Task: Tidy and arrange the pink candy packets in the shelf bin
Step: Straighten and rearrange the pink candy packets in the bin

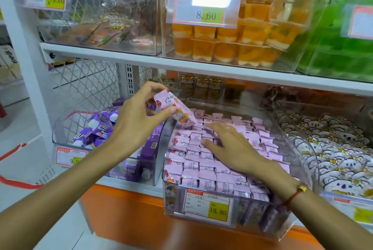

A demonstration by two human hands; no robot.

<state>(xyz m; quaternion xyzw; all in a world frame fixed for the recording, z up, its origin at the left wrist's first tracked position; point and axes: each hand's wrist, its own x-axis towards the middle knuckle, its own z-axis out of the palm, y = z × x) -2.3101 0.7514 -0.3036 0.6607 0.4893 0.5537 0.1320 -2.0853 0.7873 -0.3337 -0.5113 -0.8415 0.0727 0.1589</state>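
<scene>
Right in the middle of the frame, the left hand pinches 1 pink packet between thumb and fingers, up above the back left corner of the clear bin. Its long side slants from upper left down to lower right. The right hand lies flat and open on the pink candy packets packed in rows in the bin, at the lower middle. A yellow price tag on the bin front reads 15.80. Another tag, upper middle by the orange jelly cups, reads 8.60. Purple boxes sit in the bin to the left.
</scene>
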